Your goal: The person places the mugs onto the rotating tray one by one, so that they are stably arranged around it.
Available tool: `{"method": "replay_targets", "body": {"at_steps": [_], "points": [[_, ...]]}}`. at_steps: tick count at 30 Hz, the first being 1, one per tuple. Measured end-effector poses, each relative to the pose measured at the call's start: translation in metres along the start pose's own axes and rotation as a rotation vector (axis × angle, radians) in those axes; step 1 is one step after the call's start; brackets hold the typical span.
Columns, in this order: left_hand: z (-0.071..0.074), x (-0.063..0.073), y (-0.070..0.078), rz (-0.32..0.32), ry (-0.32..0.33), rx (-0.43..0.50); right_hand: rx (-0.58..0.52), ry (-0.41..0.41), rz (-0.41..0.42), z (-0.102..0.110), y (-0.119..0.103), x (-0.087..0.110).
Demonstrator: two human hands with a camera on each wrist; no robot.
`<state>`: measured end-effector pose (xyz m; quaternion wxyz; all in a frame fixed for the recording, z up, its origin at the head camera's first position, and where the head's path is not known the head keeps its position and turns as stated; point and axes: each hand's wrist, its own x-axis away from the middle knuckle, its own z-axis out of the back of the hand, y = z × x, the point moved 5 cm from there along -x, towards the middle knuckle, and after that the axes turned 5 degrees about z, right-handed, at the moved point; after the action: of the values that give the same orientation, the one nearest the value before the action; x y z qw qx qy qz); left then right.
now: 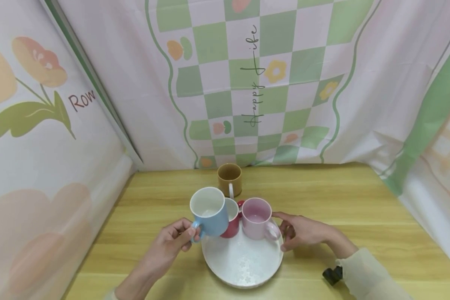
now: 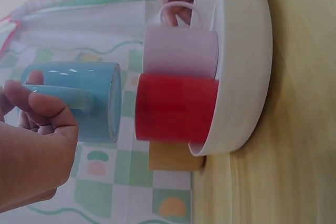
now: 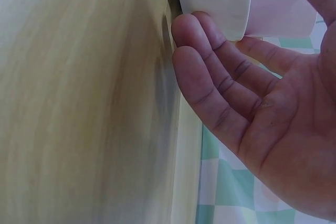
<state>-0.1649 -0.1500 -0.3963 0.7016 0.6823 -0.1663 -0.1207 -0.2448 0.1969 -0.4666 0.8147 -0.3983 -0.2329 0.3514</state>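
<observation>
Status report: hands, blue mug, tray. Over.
Left hand holds blue mug, raised. Right hand at tray. Red mug, pink mug occupy tray's far side.

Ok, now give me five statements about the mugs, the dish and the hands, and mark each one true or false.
1. The left hand holds the blue mug by its handle. True.
2. The blue mug rests on the table. False: it is held up in the air.
3. The pink mug and red mug stand in the white dish. True.
4. The brown mug is in the dish too. False: the brown mug stands on the table behind it.
5. The right hand holds the brown mug. False: the right hand is at the dish's edge.
</observation>
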Motion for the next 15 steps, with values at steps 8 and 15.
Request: {"method": "replay_targets", "body": {"at_steps": [8, 15], "points": [[-0.016, 0.001, -0.003, -0.019, -0.045, -0.002, -0.003, 0.002, -0.008, 0.000, 0.002, 0.000], [-0.029, -0.001, -0.007, -0.039, -0.086, 0.010, -0.003, -0.001, 0.014, 0.000, 0.003, 0.000]]}}
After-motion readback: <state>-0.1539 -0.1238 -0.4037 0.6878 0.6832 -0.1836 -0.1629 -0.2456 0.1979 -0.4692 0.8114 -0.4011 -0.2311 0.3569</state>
